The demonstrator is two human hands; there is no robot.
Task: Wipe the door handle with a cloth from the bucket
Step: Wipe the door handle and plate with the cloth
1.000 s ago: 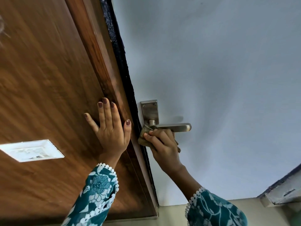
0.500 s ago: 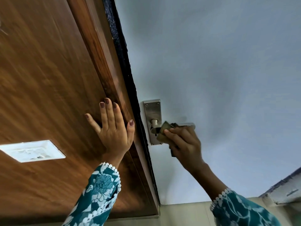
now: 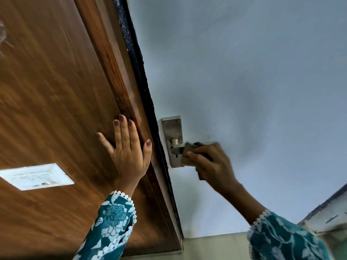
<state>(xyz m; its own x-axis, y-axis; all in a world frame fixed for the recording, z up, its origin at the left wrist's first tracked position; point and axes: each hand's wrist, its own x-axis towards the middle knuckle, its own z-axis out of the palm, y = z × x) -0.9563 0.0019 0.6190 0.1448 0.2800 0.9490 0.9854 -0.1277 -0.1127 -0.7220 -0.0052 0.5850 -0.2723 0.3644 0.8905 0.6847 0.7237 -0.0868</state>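
Note:
A steel door handle [image 3: 176, 147] on a tall backplate [image 3: 172, 128] is fixed to the pale blue-grey door [image 3: 244, 81]. My right hand [image 3: 210, 164] is closed around a small olive-brown cloth [image 3: 187, 152] and presses it over the lever, hiding most of the lever. My left hand [image 3: 127, 149] lies flat, fingers spread, on the brown wooden panel [image 3: 56, 91] just left of the door's dark edge [image 3: 139, 72]. The bucket is out of view.
A white switch plate [image 3: 35, 176] sits on the wood panel at the lower left. A pale floor strip [image 3: 216, 244] runs along the bottom. A grey ledge or frame [image 3: 326, 216] juts in at the lower right.
My right hand has slid the cloth from below the handle's hub rightward onto and along the lever. My left hand stays planted on the wood panel.

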